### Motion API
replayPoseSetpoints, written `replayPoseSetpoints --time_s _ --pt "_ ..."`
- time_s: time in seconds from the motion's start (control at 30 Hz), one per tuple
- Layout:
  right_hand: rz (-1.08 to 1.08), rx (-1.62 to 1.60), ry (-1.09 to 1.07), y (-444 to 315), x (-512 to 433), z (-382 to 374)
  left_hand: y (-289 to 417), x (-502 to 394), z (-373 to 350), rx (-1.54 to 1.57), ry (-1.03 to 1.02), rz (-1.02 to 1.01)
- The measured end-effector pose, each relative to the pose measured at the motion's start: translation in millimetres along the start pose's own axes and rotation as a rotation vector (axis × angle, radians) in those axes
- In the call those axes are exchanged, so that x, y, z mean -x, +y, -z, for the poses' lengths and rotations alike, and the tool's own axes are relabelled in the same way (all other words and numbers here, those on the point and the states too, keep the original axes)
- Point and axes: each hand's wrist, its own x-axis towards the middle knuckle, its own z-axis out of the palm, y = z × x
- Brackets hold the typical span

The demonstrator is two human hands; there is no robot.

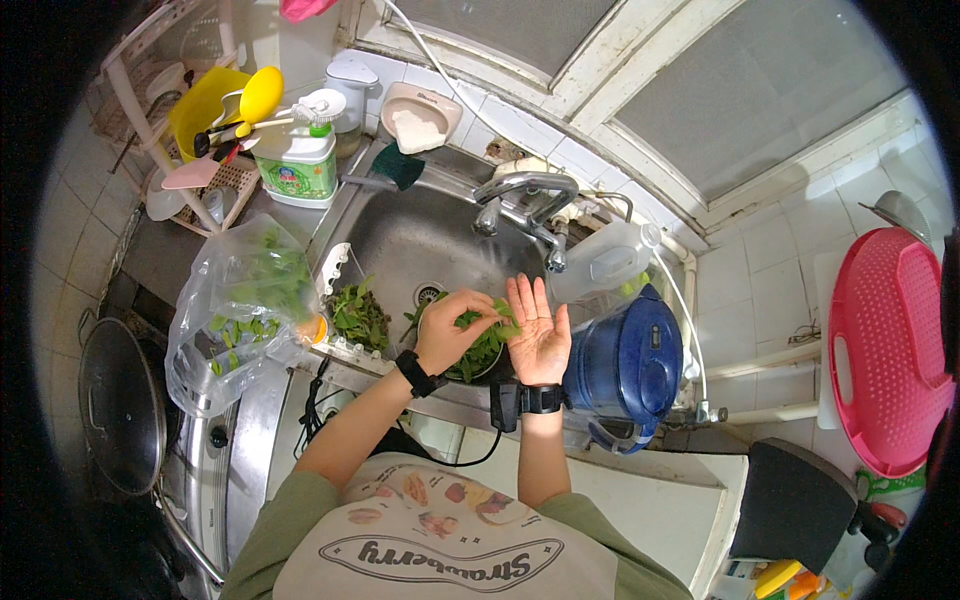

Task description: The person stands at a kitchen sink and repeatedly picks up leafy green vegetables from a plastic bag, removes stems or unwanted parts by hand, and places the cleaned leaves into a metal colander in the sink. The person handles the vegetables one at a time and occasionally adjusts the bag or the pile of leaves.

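Note:
My left hand (455,327) pinches a green leaf (507,316) between thumb and fingers, above a round bowl of leafy greens (478,358) at the sink's near edge. Beside it my right hand (538,337) lies palm up with its fingers extended, right by the leaf; whether the leaf touches it I cannot tell. Left of the bowl, a white plastic basket (335,274) holds a heap of darker leaves and stems (358,316). A clear plastic bag (202,300) with more greens stands further left. My hands hide part of the bowl.
Behind my hands are the stainless-steel sink (397,217) and chrome faucet (536,187). A translucent plastic jug (607,259) and a blue water filter pitcher (626,360) stand at the right. A lidded pan (124,405) sits far left; a pink plastic colander (885,352) hangs far right.

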Motion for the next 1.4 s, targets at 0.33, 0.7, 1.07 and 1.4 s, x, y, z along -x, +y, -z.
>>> replayPoseSetpoints --time_s 0.33,0.7,1.07,1.4 --pt "-0.084 0.081 0.001 3.6 0.7 -4.1 -6.8 6.0 -6.1 0.054 0.036 0.176" --pt "0.099 0.617 -0.002 6.6 -3.8 10.1 -8.5 -7.9 35.8 -0.062 -0.320 0.324" --pt "0.060 1.379 0.116 13.9 -29.4 97.2 62.2 71.9 157.8 -0.180 0.029 0.489" --pt "-0.820 1.544 -0.145 106.3 -118.0 51.4 90.0 144.6 208.0 -0.212 0.447 0.656"
